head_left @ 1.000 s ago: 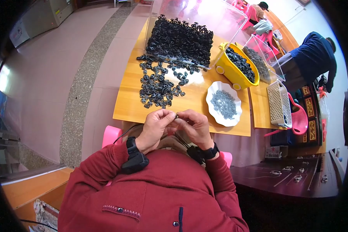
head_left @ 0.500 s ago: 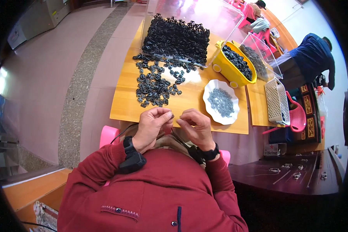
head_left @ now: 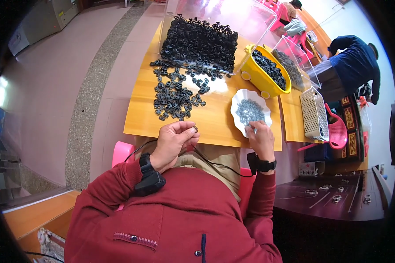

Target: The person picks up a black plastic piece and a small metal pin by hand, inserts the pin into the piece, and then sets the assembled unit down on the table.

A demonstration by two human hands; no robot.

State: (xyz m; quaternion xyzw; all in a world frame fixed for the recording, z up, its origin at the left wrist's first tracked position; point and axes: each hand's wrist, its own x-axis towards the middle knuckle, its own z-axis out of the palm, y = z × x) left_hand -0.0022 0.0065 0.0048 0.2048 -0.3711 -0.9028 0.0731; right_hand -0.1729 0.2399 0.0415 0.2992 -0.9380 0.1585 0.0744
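— While the left hand (head_left: 173, 142) sits at the near edge of the surface (head_left: 215, 120), what is it gripping?
— A small black part (head_left: 195, 129), pinched between thumb and fingertips, just above the wooden edge. The fingers are closed on it.
— And the right hand (head_left: 260, 139)?
— It reaches to the near rim of the white dish (head_left: 250, 112), fingertips down among the small grey metal pieces (head_left: 249, 111) heaped in it. Whether it has one pinched yet I cannot tell — the fingers hide that. The two hands are well apart.
— What else lies on the surface?
— A loose scatter of black parts (head_left: 175, 94) just beyond the left hand, and behind it a big dense heap of the same parts (head_left: 199, 41) against a clear bin. To the right, a yellow tub (head_left: 261, 79) holds more black pieces, with a cream slotted basket (head_left: 314, 114) and a pink scoop (head_left: 337, 130) further right.
— Anyone nearby?
— A person in dark blue (head_left: 353, 63) bends over at the far right.
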